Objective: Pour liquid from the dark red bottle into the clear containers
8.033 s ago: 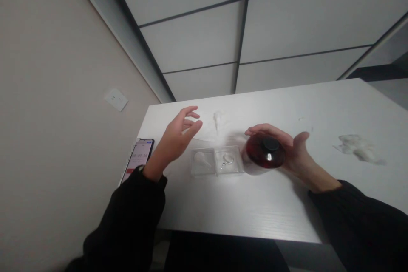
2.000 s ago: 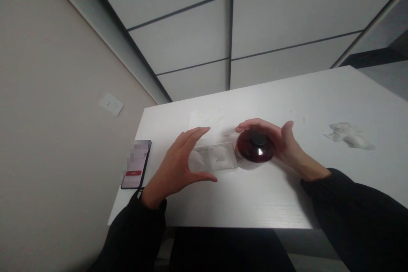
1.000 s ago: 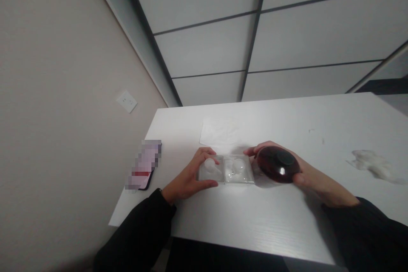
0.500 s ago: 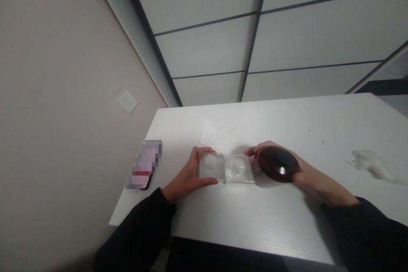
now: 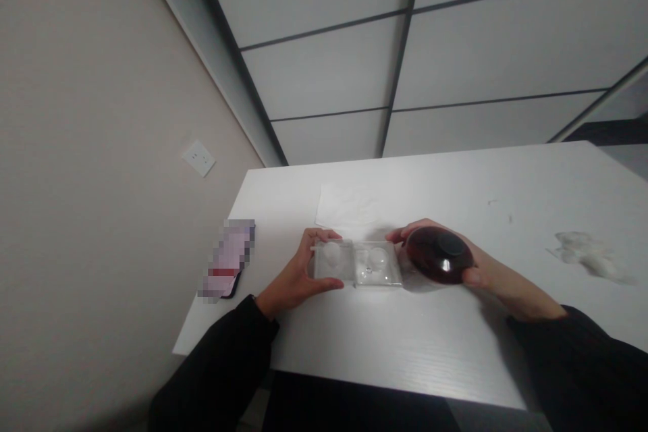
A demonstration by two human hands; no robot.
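Observation:
My left hand (image 5: 298,270) is closed round the left half of a clear plastic case (image 5: 334,264), thumb along the near edge and fingers along the far edge. The right half (image 5: 379,268) lies joined or flush beside it, with round shapes and small shiny spots inside. Just right of the case, my right hand (image 5: 476,263) grips a glossy dark red, rounded container (image 5: 430,255) with a black round top. My fingers wrap its far side and my thumb presses its near right edge. The container's lower part is mostly hidden.
Behind the case a white paper sheet (image 5: 344,206) lies on the white table (image 5: 405,344). A phone (image 5: 230,260), partly pixelated, rests near the left edge. Crumpled, whitish translucent material (image 5: 582,253) lies to the right. A wall socket (image 5: 199,158) is at left.
The view has shifted slightly, so everything sits a little higher in it. Both hands keep their holds on the case and the container.

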